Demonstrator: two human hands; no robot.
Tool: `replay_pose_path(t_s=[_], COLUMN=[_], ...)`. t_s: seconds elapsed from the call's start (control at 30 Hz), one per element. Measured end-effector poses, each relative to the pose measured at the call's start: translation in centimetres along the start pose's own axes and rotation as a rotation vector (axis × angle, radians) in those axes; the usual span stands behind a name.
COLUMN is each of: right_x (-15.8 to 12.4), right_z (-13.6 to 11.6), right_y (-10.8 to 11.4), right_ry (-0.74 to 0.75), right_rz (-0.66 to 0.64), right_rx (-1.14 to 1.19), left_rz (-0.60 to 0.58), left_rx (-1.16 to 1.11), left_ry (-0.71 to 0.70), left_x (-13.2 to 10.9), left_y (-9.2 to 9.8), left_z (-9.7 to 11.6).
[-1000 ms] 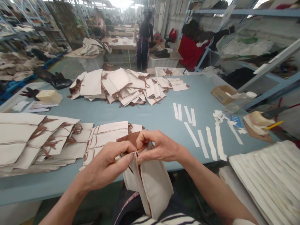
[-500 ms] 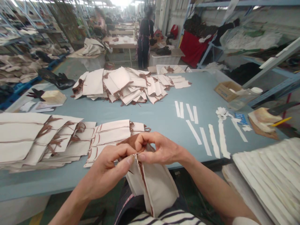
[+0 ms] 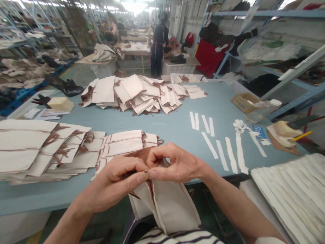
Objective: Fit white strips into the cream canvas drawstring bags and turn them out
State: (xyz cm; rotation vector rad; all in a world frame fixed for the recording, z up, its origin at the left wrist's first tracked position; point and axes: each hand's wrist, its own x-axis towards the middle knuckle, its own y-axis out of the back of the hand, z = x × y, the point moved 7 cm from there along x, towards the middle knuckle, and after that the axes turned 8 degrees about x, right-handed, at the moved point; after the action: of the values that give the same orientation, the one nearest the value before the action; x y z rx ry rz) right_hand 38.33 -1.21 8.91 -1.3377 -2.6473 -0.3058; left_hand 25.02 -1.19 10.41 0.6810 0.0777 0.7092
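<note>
A cream fabric piece with brown edging (image 3: 175,200) hangs from my fingers over my lap, in front of the table edge. My left hand (image 3: 119,181) pinches its top edge between thumb and forefinger. Right against it, my right hand (image 3: 175,162) grips the same edge, thumb tip meeting thumb tip. A brown seam runs down the piece from where the thumbs meet. Behind the hands shows a strip of brown material (image 3: 142,154). Just beyond the left hand lies a stack of cream pieces with brown lines (image 3: 124,139).
On the blue-green table (image 3: 175,127) stand a larger layered stack (image 3: 25,142) at left and a loose heap of cream pieces (image 3: 129,89) behind. White strips (image 3: 209,145) lie at right, near a cardboard box (image 3: 245,100). Folded white material (image 3: 291,189) is stacked at lower right. A person (image 3: 158,44) stands beyond.
My thumbs have closed over the top of the seam, which showed between them before. The hanging fabric has spread a little wider. The view has shifted slightly.
</note>
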Motion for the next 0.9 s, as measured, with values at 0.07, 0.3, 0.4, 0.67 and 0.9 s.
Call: replay_pose_path(t_s=[0.07,0.3,0.4,0.67,0.9], right_x=[0.0,-0.2,0.0,1.1,1.3], right_z=[-0.3,-1.9,-1.6,-1.1,0.6], right_y=[-0.3,-1.3,-1.6,-2.1,-0.8], right_ry=[0.032,0.108,0.067,-0.062,-0.100], right_rz=[-0.006,0.091,0.095,0.066,0.109], right_rx=[-0.034,-0.410,-0.508,-0.690,-0.459], left_rz=[-0.030,-0.040,-0.006,0.021,0.066], left_rx=[0.030,0.169,0.273,0.499,0.871], left_ry=[-0.035,-0.011,0.008,-0.038,-0.296], left_x=[-0.3,-1.1,-1.2,-0.8,-0.9], left_y=[0.2,0.8,1.1,1.4,0.2], left_z=[0.1,0.2,0.4,0.9,1.5])
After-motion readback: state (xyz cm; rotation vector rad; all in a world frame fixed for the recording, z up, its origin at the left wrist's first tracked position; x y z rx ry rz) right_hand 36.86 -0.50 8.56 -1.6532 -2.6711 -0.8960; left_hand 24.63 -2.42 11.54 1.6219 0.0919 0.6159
